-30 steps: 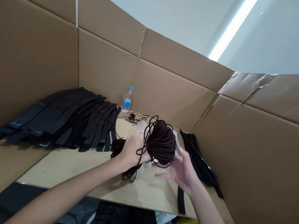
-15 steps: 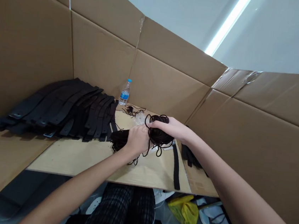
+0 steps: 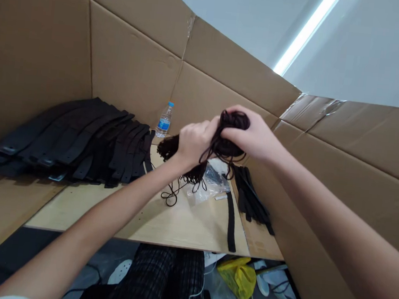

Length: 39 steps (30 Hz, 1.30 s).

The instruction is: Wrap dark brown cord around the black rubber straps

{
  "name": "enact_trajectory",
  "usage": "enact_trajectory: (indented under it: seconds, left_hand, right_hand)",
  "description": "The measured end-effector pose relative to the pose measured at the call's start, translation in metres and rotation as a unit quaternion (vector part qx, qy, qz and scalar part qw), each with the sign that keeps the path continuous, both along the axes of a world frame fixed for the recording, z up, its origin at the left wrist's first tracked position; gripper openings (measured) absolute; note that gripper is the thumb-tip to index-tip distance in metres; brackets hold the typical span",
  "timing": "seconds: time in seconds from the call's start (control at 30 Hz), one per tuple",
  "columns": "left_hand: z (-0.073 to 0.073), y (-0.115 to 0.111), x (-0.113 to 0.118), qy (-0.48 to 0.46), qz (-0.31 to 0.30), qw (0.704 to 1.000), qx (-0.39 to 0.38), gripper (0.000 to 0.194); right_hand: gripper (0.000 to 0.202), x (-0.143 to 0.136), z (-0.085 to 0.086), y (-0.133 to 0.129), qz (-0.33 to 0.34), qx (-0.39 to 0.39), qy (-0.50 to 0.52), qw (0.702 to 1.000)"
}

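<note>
A bundle of dark brown cord (image 3: 227, 140) is held up above the table between both hands. My right hand (image 3: 253, 131) wraps round its looped end, with the thumb across the front. My left hand (image 3: 196, 142) is closed round the bundle just to the left, where cut ends fan out beyond the fist. Several loose loops dangle below toward the tabletop. Beneath the hands lies a clear plastic bag (image 3: 204, 188) with something dark in it. A single black strap (image 3: 231, 222) lies to the right of the bag.
Many black straps (image 3: 65, 138) are heaped at the left, and a smaller bunch of black straps (image 3: 253, 198) lies at the right. A water bottle (image 3: 164, 119) stands at the back. Cardboard walls (image 3: 134, 52) surround the table (image 3: 107, 216). A yellow bag (image 3: 238, 277) is below the front edge.
Both hands have lifted the cord bundle up off the table, uncovering the plastic bag. Loose loops now hang lower beneath the left hand. The view has shifted slightly.
</note>
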<state>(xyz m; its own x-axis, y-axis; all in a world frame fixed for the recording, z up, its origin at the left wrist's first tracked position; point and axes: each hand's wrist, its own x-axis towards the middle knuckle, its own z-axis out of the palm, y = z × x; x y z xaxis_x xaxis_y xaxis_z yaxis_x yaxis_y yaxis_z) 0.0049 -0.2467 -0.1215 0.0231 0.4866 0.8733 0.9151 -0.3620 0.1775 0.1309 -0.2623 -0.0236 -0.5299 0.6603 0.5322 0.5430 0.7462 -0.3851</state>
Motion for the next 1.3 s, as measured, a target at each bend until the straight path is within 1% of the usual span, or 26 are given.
enact_trajectory:
  seconds: [0.13, 0.2, 0.27, 0.33, 0.4, 0.47, 0.53, 0.63, 0.73, 0.8, 0.87, 0.9, 1.0, 1.07, 1.1, 1.17, 1.2, 1.3]
  left_hand:
    - [0.042, 0.010, -0.031, -0.015, 0.041, 0.998, 0.053, 0.046]
    - [0.058, 0.014, -0.047, -0.025, 0.065, 0.995, 0.068, 0.048]
    - [0.070, 0.018, -0.061, -0.034, 0.090, 0.992, 0.077, 0.049]
    - [0.079, 0.025, -0.073, -0.039, 0.110, 0.990, 0.082, 0.046]
    - [0.085, 0.035, -0.081, -0.031, 0.131, 0.987, 0.083, 0.044]
    - [0.087, 0.051, -0.085, -0.007, 0.154, 0.985, 0.080, 0.045]
    - [0.086, 0.074, -0.083, 0.019, 0.171, 0.982, 0.074, 0.042]
    - [0.076, 0.119, -0.070, 0.051, 0.163, 0.982, 0.076, 0.040]
    - [0.055, 0.173, -0.047, 0.088, 0.119, 0.986, 0.082, 0.041]
    - [0.035, 0.208, -0.027, 0.109, 0.086, 0.989, 0.048, 0.042]
    - [0.011, 0.242, -0.007, 0.132, 0.047, 0.990, 0.001, 0.043]
    - [-0.001, 0.257, 0.003, 0.139, 0.035, 0.990, -0.009, 0.042]
    - [-0.039, 0.295, 0.030, 0.160, 0.006, 0.987, -0.026, 0.040]
    - [-0.057, 0.314, 0.041, 0.171, -0.008, 0.985, -0.033, 0.039]
    - [-0.063, 0.321, 0.045, 0.176, -0.014, 0.984, -0.035, 0.039]
    - [-0.066, 0.331, 0.048, 0.185, -0.022, 0.982, -0.040, 0.041]
    - [-0.064, 0.335, 0.047, 0.190, -0.025, 0.981, -0.041, 0.042]
    - [-0.051, 0.345, 0.041, 0.210, -0.032, 0.976, -0.039, 0.042]
  right_hand:
    - [0.017, -0.029, 0.040, 0.013, 0.055, 0.037, 0.002, 0.998]
    - [0.014, -0.044, 0.056, 0.020, 0.081, 0.051, -0.002, 0.995]
    - [0.016, -0.057, 0.068, 0.028, 0.105, 0.056, -0.002, 0.993]
    - [0.019, -0.068, 0.076, 0.039, 0.124, 0.052, 0.004, 0.991]
    - [0.020, -0.076, 0.079, 0.055, 0.143, 0.044, 0.012, 0.989]
    - [0.018, -0.079, 0.078, 0.076, 0.162, 0.037, 0.023, 0.986]
    - [0.015, -0.076, 0.073, 0.104, 0.182, 0.030, 0.038, 0.982]
    - [0.023, -0.057, 0.056, 0.154, 0.201, 0.010, 0.062, 0.978]
    - [0.032, -0.028, 0.029, 0.208, 0.175, -0.037, 0.087, 0.980]
    - [0.034, -0.006, 0.005, 0.243, 0.150, -0.080, 0.118, 0.978]
    - [0.037, 0.016, -0.023, 0.275, 0.113, -0.139, 0.160, 0.971]
    - [0.037, 0.027, -0.038, 0.290, 0.097, -0.153, 0.169, 0.969]
    - [0.033, 0.054, -0.082, 0.328, 0.065, -0.180, 0.181, 0.965]
    - [0.033, 0.068, -0.105, 0.346, 0.053, -0.199, 0.192, 0.959]
    - [0.034, 0.073, -0.114, 0.353, 0.051, -0.209, 0.200, 0.956]
    - [0.037, 0.080, -0.124, 0.363, 0.053, -0.227, 0.220, 0.947]
    - [0.039, 0.082, -0.127, 0.368, 0.057, -0.236, 0.232, 0.942]
    - [0.044, 0.081, -0.131, 0.381, 0.071, -0.260, 0.272, 0.924]
